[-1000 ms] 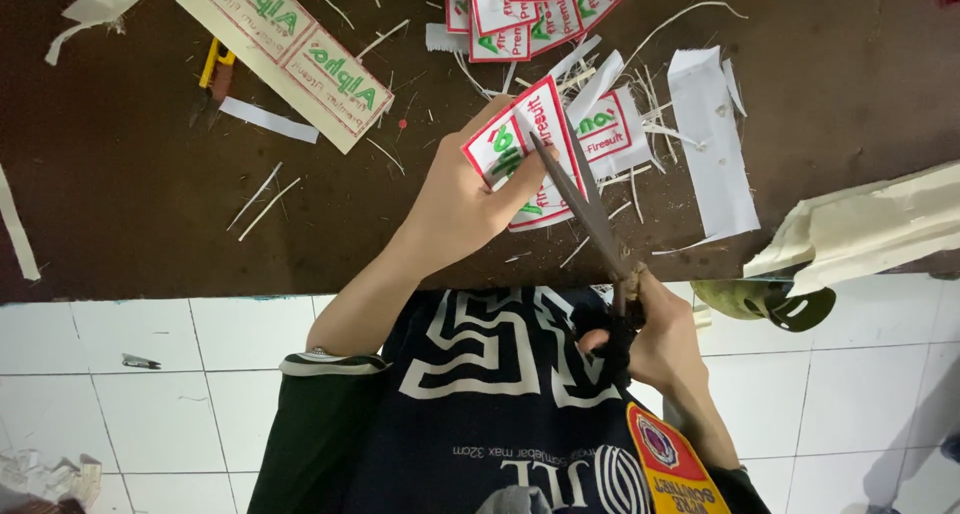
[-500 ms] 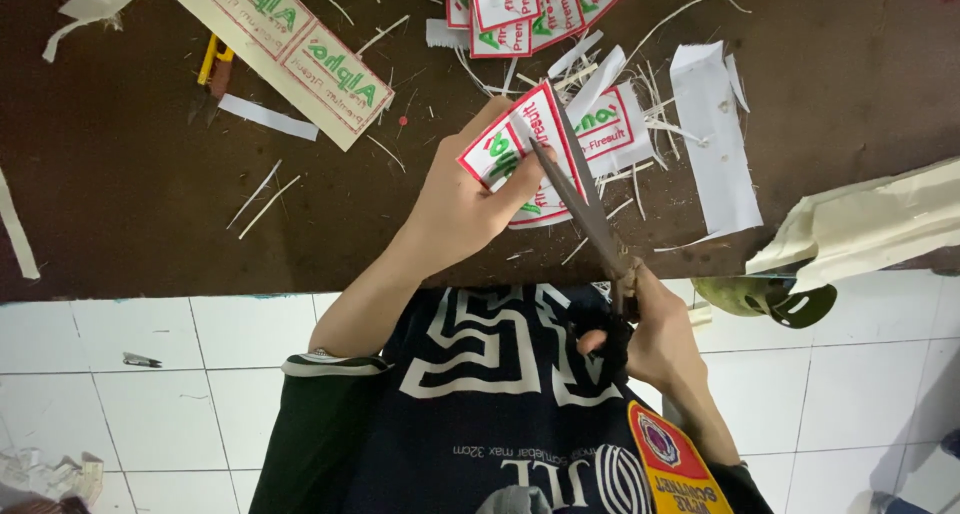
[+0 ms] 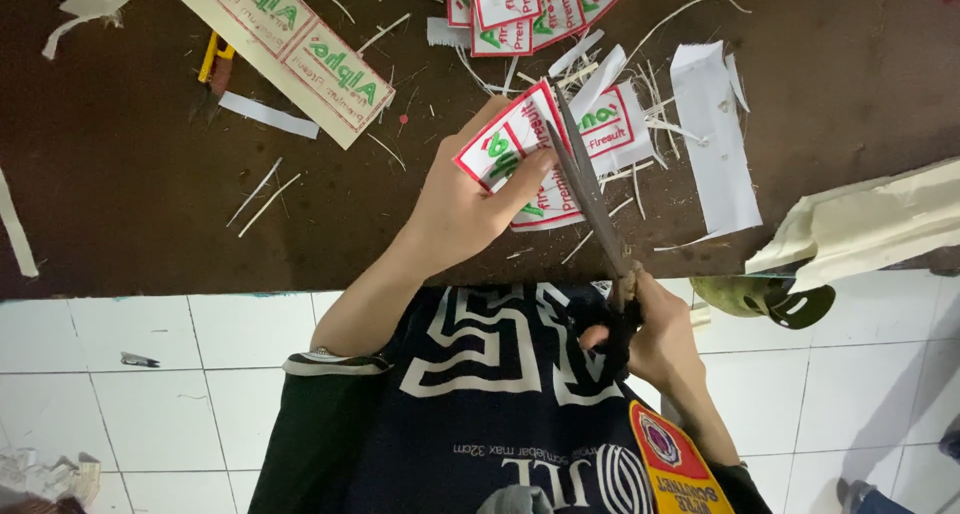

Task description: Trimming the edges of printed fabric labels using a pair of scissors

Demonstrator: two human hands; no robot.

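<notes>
Label-cutting workshop: trimmings (image 3: 640,104) litter brown worktable (image 3: 140,194).

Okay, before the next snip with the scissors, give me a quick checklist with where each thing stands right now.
1. Left hand grips the label: ok.
2. Right hand in the scissors handles: ok.
3. Blades lie against the label's edge: ok.
4. Left fingertips clear of the blades: not ok, one fingertip touches them.
5. Blades open or shut: cannot tell.
6. Cut labels piled away from the blades: ok.
</notes>
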